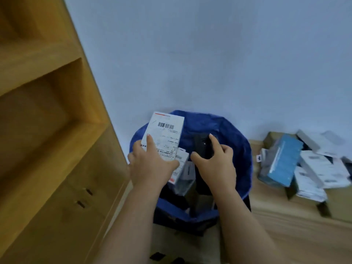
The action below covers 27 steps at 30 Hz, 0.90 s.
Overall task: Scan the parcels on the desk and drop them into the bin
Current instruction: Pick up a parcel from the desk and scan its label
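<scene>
Blue-lined bin (pixel 238 141) between shelf (pixel 57 130) and desk (pixel 285 216); left hand (pixel 152 164) grips parcel (pixel 165 134) above rim, right hand (pixel 217 161) grips scanner (pixel 202 145).

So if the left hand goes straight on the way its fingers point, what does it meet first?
Probably the wall: the left hand, gripping the white parcel, points up and away over the blue bin. Depth is unclear.

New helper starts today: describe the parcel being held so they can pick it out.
Find the blue-lined bin against the wall. Above its left rim, the left hand grips a white parcel. Unlike the parcels heaped on the desk to the right, its barcode label faces up and it is off the desk.
</scene>
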Tool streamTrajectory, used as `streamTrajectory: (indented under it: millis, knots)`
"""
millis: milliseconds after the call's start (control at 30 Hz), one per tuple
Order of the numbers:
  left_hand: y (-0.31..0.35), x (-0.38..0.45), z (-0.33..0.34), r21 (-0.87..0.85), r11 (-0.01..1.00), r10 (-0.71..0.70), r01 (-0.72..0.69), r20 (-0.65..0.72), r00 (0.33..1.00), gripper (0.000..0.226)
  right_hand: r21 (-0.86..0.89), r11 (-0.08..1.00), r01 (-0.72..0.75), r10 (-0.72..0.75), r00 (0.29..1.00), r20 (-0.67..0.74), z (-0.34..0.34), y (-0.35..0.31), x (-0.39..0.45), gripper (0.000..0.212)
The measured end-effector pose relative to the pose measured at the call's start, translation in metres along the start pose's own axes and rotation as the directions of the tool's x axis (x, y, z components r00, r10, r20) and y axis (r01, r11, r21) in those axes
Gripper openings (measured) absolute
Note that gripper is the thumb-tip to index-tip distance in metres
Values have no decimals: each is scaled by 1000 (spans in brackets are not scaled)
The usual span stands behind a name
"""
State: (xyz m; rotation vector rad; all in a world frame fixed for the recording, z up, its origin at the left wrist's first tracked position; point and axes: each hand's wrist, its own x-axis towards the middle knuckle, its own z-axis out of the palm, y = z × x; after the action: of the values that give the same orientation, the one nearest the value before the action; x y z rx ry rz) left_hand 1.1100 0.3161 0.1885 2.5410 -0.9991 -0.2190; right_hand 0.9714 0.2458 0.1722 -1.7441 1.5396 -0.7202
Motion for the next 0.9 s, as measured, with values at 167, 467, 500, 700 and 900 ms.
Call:
streamTrajectory:
  millis: [167,467,500,700,900]
  knots:
    - [52,38,31,-32,985,174,-172,85,981,112,7,996,-84,84,987,-139,-18,20,41,79]
    - [67,87,88,-68,966,257,-248,269,928,115,9,954,-299,293,928,-229,1,57,77,77]
    - [65,95,95,-78,966,259,-247,296,920,115,10,945,-328,320,916,-243,8,58,80,77]
    - [46,132,137,-28,943,302,-331,486,820,116,80,852,-518,515,800,-307,68,72,84,77]
    - [20,144,190,25,913,315,-408,593,741,118,100,768,-632,623,702,-344,112,95,93,79]
